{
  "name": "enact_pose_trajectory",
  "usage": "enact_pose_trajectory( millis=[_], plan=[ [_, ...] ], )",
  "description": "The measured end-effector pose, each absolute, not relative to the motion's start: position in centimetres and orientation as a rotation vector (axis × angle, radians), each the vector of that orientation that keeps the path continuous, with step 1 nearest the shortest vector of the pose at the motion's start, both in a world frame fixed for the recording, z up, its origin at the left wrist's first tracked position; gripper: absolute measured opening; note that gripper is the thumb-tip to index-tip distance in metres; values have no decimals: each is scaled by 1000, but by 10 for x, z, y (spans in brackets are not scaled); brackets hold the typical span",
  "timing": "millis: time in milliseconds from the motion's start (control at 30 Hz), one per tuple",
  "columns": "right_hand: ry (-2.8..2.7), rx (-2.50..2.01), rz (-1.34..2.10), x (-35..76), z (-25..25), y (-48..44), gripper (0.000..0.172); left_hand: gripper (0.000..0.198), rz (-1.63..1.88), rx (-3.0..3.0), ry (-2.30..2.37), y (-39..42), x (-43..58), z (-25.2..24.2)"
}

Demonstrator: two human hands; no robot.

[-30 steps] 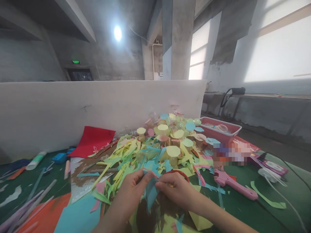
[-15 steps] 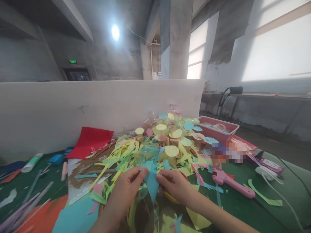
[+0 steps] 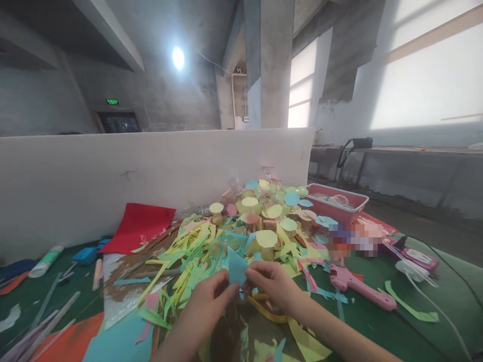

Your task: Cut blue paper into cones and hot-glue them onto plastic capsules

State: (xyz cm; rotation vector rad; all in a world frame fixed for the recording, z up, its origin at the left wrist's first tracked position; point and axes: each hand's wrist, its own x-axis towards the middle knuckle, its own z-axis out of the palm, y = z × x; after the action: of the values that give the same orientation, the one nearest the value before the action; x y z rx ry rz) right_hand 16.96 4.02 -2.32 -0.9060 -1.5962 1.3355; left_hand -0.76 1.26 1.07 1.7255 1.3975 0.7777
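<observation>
A small folded piece of blue paper (image 3: 237, 266) is pinched between my two hands, its pointed corner upward. My left hand (image 3: 211, 296) grips its lower left edge with thumb and fingers. On its right edge, my right hand (image 3: 269, 284) closes thumb against fingertips. Just under my right hand lies a yellow ring-shaped handle (image 3: 267, 310), perhaps of scissors, partly hidden. Beyond the hands spreads a heap of yellow and green paper strips (image 3: 196, 239). Clear cups topped with paper discs, such as a yellow disc (image 3: 266, 239), crowd behind.
A pink glue gun (image 3: 362, 289) with a cord lies at right. Behind it stands a pink basket (image 3: 335, 203). Red paper (image 3: 139, 226) leans at left, near a green-and-white tube (image 3: 47, 261). Blue sheets (image 3: 116, 339) lie front left. A white panel (image 3: 151, 166) bounds the back.
The blue paper has turned: its point faced down before and now faces up, and it looks smaller. Both hands have shifted a little but still pinch it. The view has tilted slightly upward.
</observation>
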Motion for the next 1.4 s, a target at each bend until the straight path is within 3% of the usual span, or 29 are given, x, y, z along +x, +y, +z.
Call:
enact_pose_trajectory(
  millis=[67,200,333,667,933,1167,1400],
  plan=[
    [-1737,-999,1162,175,-23,42,43,31,789,1707,1458,14,-10,13],
    [-2284,-1266,415,182,-25,43,24,33,895,1690,1473,22,-18,17],
    [-2515,-1411,53,180,-29,39,22,32,943,1624,1434,28,-22,15],
    [-2633,-1547,186,196,-15,29,31,32,1061,1422,1361,30,-25,23],
    [-2629,-1607,283,194,-4,28,17,34,1080,1389,1321,31,-27,17],
    [-2392,-1453,512,201,-11,30,17,32,1138,1485,1416,34,-38,22],
    [-2029,-1272,811,198,-27,43,33,29,1452,1478,1440,26,-46,52]
  ],
)
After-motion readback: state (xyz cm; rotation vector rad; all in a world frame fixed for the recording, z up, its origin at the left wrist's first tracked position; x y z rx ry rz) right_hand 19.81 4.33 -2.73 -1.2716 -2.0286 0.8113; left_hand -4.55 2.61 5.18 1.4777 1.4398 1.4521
